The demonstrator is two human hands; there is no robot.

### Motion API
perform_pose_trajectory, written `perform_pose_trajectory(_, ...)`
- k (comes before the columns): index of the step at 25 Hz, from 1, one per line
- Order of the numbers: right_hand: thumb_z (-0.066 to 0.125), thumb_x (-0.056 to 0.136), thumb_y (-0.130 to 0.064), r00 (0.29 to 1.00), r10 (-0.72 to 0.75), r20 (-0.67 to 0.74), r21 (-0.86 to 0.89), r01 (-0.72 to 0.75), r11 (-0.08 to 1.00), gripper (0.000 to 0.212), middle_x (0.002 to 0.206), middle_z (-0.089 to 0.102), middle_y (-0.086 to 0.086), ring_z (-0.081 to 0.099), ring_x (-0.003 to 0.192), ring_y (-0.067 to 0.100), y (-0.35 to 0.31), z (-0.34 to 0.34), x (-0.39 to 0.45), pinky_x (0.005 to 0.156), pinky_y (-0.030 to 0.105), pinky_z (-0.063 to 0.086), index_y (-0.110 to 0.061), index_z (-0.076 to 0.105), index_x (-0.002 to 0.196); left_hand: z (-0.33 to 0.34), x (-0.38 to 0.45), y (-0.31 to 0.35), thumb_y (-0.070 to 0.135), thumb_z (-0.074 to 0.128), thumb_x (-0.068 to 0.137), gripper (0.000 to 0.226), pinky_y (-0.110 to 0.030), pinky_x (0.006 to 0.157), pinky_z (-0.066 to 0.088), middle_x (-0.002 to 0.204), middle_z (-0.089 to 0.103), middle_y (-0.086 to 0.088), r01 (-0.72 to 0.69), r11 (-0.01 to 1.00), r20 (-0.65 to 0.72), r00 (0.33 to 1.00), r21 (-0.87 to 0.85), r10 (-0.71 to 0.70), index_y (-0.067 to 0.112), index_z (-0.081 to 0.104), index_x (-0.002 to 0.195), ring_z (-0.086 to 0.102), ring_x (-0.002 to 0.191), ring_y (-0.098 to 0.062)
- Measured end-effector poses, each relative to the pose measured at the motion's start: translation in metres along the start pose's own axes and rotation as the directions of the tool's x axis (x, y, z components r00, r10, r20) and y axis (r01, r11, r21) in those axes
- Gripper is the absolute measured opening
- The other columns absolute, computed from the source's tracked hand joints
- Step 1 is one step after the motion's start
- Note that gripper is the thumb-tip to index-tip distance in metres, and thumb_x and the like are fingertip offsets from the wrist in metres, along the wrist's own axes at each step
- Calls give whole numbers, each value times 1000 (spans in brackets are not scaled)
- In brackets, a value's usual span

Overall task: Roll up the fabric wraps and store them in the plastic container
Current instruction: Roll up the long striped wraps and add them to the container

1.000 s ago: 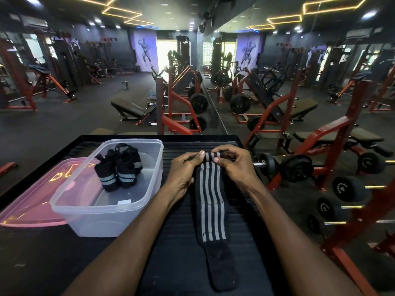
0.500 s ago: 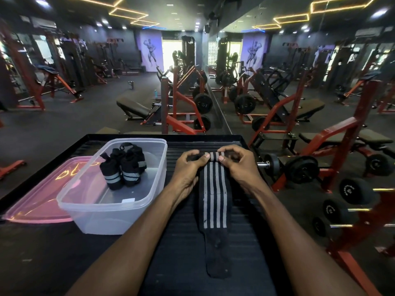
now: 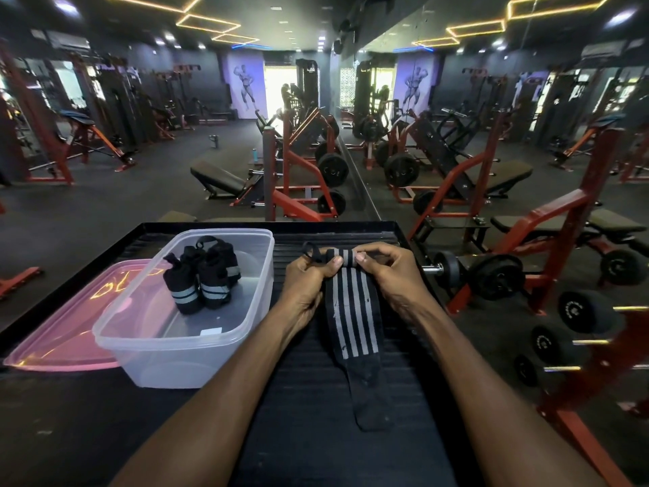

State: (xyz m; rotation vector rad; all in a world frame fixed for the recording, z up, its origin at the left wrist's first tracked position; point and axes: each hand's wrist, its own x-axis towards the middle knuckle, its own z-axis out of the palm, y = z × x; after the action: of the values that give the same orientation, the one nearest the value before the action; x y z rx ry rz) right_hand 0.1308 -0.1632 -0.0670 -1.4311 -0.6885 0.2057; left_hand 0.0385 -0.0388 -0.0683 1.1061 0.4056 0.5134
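Note:
A black fabric wrap with grey stripes (image 3: pixel 354 325) lies lengthwise on the black ribbed table (image 3: pixel 382 237), its far end rolled into a small tight roll. My left hand (image 3: pixel 305 286) and my right hand (image 3: pixel 389 272) pinch that roll from either side, thumbs on top. A thin black loop sticks out of the roll toward the left. The flat tail of the wrap trails toward me. To the left stands a clear plastic container (image 3: pixel 246 311) with several rolled black wraps (image 3: pixel 202 275) upright inside it.
A pink translucent lid (image 3: pixel 59 332) lies flat on the table left of the container. The table's right edge drops off beside a mirror wall reflecting red weight benches and dumbbells (image 3: pixel 495 275). Gym machines stand on the floor beyond the table.
The roll at the far end has grown slightly thicker and the flat tail has shortened, drawn away from me. Both hands stay on the roll.

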Motion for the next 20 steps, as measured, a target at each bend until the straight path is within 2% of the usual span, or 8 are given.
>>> perform_pose_trajectory(2,74,84,-1,1000,-21,7,18,21,1000,14,91,77,7,72,92,21,-1,-1,0,89,38,57,-14,77,87,1,-2,1,7,73,85,10,-42,90,57,97,75,-17,7,1000,28,1000,-24,-6,6,74,95,72,94,-29)
perform_pose_trajectory(4,73,82,3,1000,1,25,25,-1,1000,18,93,76,9,71,93,24,0,0,-1,88,36,57,-14,76,88,-2,1,-1,11,76,83,8,-44,94,56,97,76,-17,-28,999,0,1000,28,28,9,77,91,72,97,-31)
perform_pose_trajectory(7,73,84,-1,992,117,46,72,-120,990,14,92,75,9,70,87,20,2,2,1,82,32,56,-12,75,92,-4,1,-2,8,76,82,13,-45,94,56,97,77,-12,-89,988,-20,996,126,92,20,79,85,72,98,-29)
perform_pose_trajectory(9,72,86,-6,984,165,70,91,-171,981,9,94,75,11,70,89,24,2,2,1,86,36,57,-9,74,94,-3,0,-1,5,75,83,18,-43,91,57,98,76,-11,-103,984,-24,994,146,108,23,79,86,72,97,-27)
perform_pose_trajectory(13,72,82,5,992,116,41,80,-119,990,20,98,75,14,72,94,25,-3,-1,-1,87,37,58,-7,73,98,-2,0,0,10,76,84,17,-45,92,57,102,74,-17,-3,1000,-14,1000,26,3,8,73,100,71,97,-30)
perform_pose_trajectory(15,72,78,11,995,89,38,73,-92,993,27,98,75,13,72,93,24,-5,-3,-2,84,36,59,-7,74,99,-2,2,-1,14,76,84,18,-42,86,58,98,75,-17,21,998,-13,1000,59,-20,6,72,99,73,93,-30)
perform_pose_trajectory(17,71,78,12,993,112,43,100,-116,988,28,93,74,11,72,85,19,-6,-3,-2,77,32,59,-4,73,101,-2,-1,-1,12,75,85,11,-36,77,60,92,76,-13,-6,993,-16,1000,119,8,11,74,96,73,82,-25)
perform_pose_trajectory(20,67,89,-2,980,186,68,153,-195,969,13,76,72,-1,67,66,6,-6,1,-3,62,20,53,-2,71,102,-3,1,-2,4,74,84,14,-37,80,59,92,77,-9,-45,991,-11,999,128,47,16,76,92,73,83,-22)
